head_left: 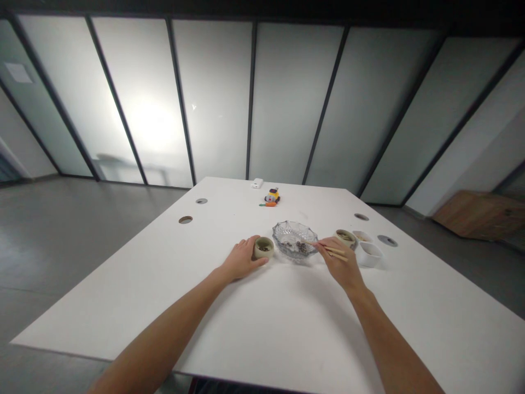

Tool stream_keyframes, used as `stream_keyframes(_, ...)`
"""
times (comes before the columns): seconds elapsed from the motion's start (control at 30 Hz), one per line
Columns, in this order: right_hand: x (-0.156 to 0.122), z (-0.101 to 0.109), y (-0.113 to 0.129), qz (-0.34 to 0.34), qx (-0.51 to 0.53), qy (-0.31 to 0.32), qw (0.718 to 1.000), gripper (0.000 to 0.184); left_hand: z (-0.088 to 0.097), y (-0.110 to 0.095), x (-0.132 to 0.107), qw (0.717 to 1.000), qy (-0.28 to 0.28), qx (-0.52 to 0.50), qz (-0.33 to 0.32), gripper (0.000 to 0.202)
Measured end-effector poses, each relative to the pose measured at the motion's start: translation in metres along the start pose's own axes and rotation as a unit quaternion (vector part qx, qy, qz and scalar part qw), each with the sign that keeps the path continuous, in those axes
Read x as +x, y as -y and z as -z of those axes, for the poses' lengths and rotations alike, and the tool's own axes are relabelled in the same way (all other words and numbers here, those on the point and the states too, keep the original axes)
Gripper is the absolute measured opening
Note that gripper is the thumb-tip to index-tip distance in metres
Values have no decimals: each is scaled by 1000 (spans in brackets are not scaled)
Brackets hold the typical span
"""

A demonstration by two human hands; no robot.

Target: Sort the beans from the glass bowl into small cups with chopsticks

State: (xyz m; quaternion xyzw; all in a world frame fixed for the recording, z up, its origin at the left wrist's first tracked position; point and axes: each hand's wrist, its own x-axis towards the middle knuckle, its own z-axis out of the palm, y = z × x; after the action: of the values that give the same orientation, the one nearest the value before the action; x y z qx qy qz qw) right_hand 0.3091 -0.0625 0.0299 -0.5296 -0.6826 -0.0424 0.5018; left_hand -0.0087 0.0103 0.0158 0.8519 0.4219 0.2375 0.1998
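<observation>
My left hand [243, 259] is wrapped round the left side of a small pale-green cup [263, 254], which stands on the table with small dark bits inside. In my right hand [339, 262] is a pair of wooden chopsticks [337, 253], their tips reaching over the near right part of a clear glass bowl [283, 230]. Small dark striped pieces [301, 247] lie at the bottom of that bowl, under the chopstick tips. Whether the tips pinch a piece is too small to tell.
Right of my right hand stand another greenish cup [353, 244] with pieces inside and white containers [369, 259]. Farther back on the white table [229, 328] are a yellow toy vehicle [272, 195], an orange carrot-shaped thing [269, 204] and a white block [257, 183]. Round holes pierce the tabletop.
</observation>
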Motion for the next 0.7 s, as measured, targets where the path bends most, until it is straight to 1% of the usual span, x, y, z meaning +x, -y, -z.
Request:
stream_keyframes(0.33,0,0,-3,14,-32,-27,999,52,0,1,-1,1000,-2,1,1,62)
stream_keyframes(0.43,0,0,-2,15,-34,-23,999,52,1,0,-1,1000,-1,3,4,62)
stream_keyframes(0.7,1,2,4,-13,-9,-5,1000,55,3,-1,-1,1000,2,1,6,62)
